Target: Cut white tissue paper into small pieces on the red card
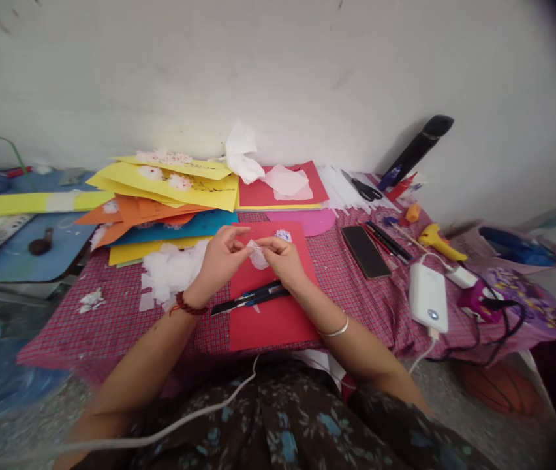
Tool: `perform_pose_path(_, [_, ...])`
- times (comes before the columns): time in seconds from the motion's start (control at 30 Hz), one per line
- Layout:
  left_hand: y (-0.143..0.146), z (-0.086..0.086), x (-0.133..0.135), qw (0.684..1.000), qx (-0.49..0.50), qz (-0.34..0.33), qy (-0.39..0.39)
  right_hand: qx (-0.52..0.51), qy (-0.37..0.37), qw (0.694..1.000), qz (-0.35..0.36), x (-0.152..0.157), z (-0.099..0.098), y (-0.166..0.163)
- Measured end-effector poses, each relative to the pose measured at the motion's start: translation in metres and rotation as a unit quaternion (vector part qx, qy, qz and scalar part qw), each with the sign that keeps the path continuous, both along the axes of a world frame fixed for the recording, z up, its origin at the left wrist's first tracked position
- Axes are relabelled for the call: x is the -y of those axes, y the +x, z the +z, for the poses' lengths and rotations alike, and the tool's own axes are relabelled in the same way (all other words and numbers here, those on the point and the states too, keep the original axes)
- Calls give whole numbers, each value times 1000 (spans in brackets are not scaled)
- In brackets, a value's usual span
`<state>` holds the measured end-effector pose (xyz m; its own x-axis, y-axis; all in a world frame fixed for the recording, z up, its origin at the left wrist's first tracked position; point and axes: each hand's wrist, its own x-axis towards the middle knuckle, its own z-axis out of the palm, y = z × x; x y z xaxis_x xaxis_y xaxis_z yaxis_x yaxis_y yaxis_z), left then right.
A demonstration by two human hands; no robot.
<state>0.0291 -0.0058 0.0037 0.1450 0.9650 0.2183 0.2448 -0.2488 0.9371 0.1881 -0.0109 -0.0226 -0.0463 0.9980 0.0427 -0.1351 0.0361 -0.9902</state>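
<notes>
My left hand (220, 258) and my right hand (282, 256) meet over a red paper sheet (273, 313). Both pinch a small piece of white tissue paper (257, 254) between their fingertips. Under my right wrist a black and blue cutter knife (248, 299) lies across the red sheet. A small white tissue flower (283, 234) sits near the sheet's far edge. A heap of white tissue scraps (170, 273) lies just left of my left hand.
Stacked yellow, orange and blue paper sheets (160, 196) fill the back left of the checkered cloth (111, 313). At the right lie a dark phone (365, 250), pens (386, 240), scissors (363, 188), a yellow glue gun (437, 240) and a white power bank (427, 297) with cables.
</notes>
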Motion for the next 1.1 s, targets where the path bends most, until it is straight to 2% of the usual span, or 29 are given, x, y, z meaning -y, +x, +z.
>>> perform_pose_path(0.2, [-5,3,2,999,38,18,-28,3,12,1000,8,3,3,-6])
perform_pose_path(0.4, [-4,5,0,987,106,-5,-123,15,25,1000,-5,5,8,-6])
perform_pose_path(0.53, [-2,5,-1,983,113,-21,-140,19,21,1000,-10,4,4,-5])
perform_pose_path(0.7, [1,7,-1,989,76,-53,-117,19,11,1000,-9,1,-1,-3])
perform_pose_path(0.9, [-1,14,-4,997,19,-34,-65,12,5,1000,-8,0,-3,-3])
perform_pose_path(1.1, [-5,10,-7,998,-17,-37,-41,16,7,1000,-3,-1,-4,-3])
